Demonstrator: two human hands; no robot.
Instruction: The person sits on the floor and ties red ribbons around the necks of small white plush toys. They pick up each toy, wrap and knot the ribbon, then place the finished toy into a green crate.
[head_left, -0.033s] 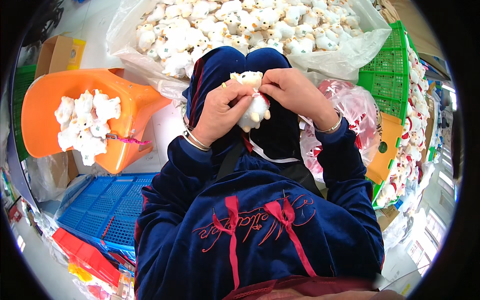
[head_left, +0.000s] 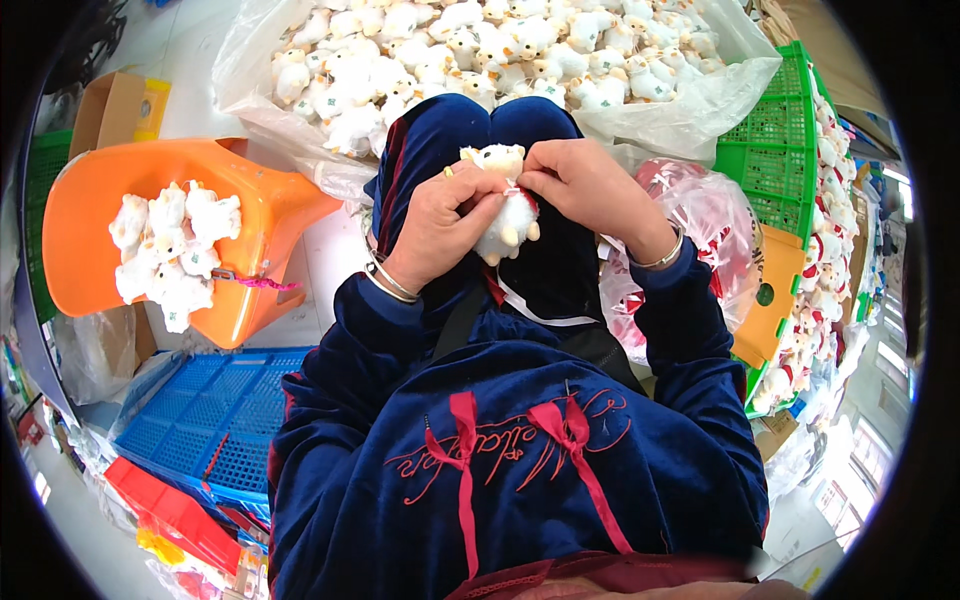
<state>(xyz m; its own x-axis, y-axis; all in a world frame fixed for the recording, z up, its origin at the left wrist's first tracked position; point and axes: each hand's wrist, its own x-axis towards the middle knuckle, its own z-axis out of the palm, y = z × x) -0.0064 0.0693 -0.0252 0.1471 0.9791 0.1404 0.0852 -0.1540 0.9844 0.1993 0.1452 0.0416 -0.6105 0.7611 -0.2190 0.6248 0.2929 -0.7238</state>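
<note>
Above my lap, between both hands, is a small white plush animal toy [head_left: 513, 226] with a cream head and a bit of red at its neck. My left hand [head_left: 449, 220] is closed on the toy's side, thumb and fingers meeting near the neck. From the other side my right hand [head_left: 590, 190] pinches at the neck, by the red band [head_left: 526, 194]. The fingertips cover most of that band, so how it is fastened cannot be seen. The toy's head points away from me, its feet toward me.
Beyond my knees a large clear plastic bag [head_left: 250, 75] holds many similar toys. At left, an orange chair [head_left: 85, 235] carries several white toys [head_left: 170, 245]; a blue crate [head_left: 215, 405] stands nearer. To the right are a bag of red-and-white pieces [head_left: 700, 235] and a green crate [head_left: 775, 130].
</note>
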